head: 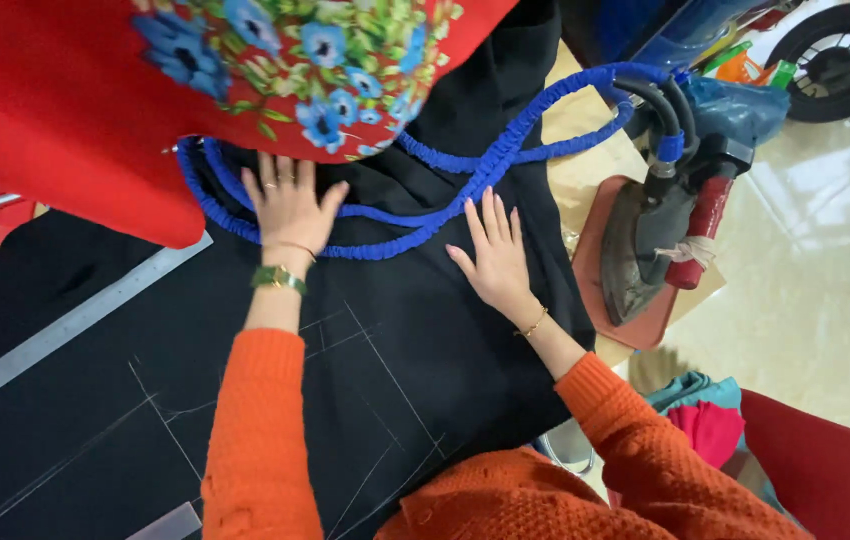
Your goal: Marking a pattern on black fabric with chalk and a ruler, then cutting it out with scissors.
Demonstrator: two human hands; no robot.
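Both our hands lie flat and open, palms down, gripping nothing: our left hand [290,205] presses the black fabric [415,350] near its far edge, fingers spread, and our right hand [493,258] rests on the same cloth a little to the right, fingers pointing away from us. White chalk lines [385,370] cross the fabric between our forearms and closer to our body.

Just beyond our fingertips a blue corded hose [465,190] loops over the cloth, running under our left hand's fingertips and touching the tips of our right. It leads off to the right toward a steam iron [645,250] that lies on a reddish mat [635,330], just beside the fabric's right edge. Over the far left hangs a red floral cloth [145,90], covering the upper part of the black fabric and part of the hose loop.

A long metal ruler [65,335] lies diagonally across the fabric to our left. At the right, past the table edge, we see pale floor [825,300], a red chair [825,470] and a wheel [845,50] at the far corner. Open cloth lies mainly toward us.
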